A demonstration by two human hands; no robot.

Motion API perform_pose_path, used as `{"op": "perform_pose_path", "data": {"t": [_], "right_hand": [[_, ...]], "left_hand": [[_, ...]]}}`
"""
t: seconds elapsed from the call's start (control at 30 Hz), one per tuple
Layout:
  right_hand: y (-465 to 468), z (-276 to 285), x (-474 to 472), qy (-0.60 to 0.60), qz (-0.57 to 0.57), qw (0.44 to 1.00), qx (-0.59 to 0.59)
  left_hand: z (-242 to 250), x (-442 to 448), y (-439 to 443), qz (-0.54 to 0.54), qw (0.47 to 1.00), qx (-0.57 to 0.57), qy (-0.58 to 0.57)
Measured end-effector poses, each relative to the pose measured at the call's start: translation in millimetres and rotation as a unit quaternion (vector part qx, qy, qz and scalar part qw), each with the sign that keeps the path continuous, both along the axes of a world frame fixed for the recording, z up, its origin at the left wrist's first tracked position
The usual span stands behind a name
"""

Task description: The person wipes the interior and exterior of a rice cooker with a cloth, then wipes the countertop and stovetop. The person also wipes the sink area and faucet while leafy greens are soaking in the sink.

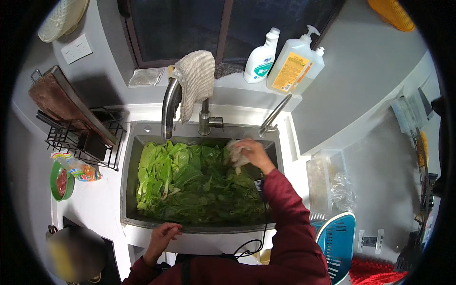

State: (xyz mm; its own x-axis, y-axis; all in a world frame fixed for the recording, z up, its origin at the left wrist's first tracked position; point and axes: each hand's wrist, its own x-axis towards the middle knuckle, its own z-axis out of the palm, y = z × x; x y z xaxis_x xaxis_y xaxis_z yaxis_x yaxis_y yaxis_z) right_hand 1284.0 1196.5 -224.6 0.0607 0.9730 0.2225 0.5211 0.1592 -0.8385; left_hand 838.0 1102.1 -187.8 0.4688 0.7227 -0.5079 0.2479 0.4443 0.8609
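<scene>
Leafy green vegetables fill most of the stainless-steel sink in front of me, paler on the left and darker under cloudy water toward the right and front. My right hand reaches over the back right of the sink. Its fingers grip a wet beige cloth just over the leaves, partly blurred. By the sink's front rim is my left hand, fingers loosely bent and apart, with nothing visible in it. A curved faucet rises behind the sink, with a knitted towel draped over it.
A slim second tap stands at the back right. Bottles line the sill. On the left are a cutting board in a wire rack and a green bowl of meat. A blue basket sits at right.
</scene>
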Motion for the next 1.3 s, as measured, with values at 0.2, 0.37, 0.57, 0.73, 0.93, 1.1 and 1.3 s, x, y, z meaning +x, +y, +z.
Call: {"op": "perform_pose_path", "data": {"t": [0.2,0.37,0.57,0.73,0.93,1.1,1.3], "right_hand": [[-48,64,96,-0.074,-0.345,0.936,0.010],[-3,34,156,-0.238,-0.348,0.897,0.131],[31,-54,200,-0.266,-0.289,0.916,0.084],[39,-84,212,-0.350,-0.198,0.913,-0.063],[21,-90,187,-0.389,-0.231,0.882,-0.135],[-23,-97,157,-0.490,-0.291,0.817,-0.090],[-70,-61,117,-0.448,-0.235,0.850,-0.148]], "left_hand": [[-4,7,1,-0.006,1.000,0.004,-0.005],[-13,19,0,-0.023,1.000,-0.005,0.018],[-22,23,-6,-0.012,0.997,-0.038,0.060],[-20,33,-3,-0.021,0.996,-0.022,0.079],[-7,41,-2,-0.034,0.998,-0.016,0.054],[-7,22,-6,-0.042,0.998,0.004,0.040],[-9,-7,-8,-0.059,0.998,-0.002,0.004]]}}
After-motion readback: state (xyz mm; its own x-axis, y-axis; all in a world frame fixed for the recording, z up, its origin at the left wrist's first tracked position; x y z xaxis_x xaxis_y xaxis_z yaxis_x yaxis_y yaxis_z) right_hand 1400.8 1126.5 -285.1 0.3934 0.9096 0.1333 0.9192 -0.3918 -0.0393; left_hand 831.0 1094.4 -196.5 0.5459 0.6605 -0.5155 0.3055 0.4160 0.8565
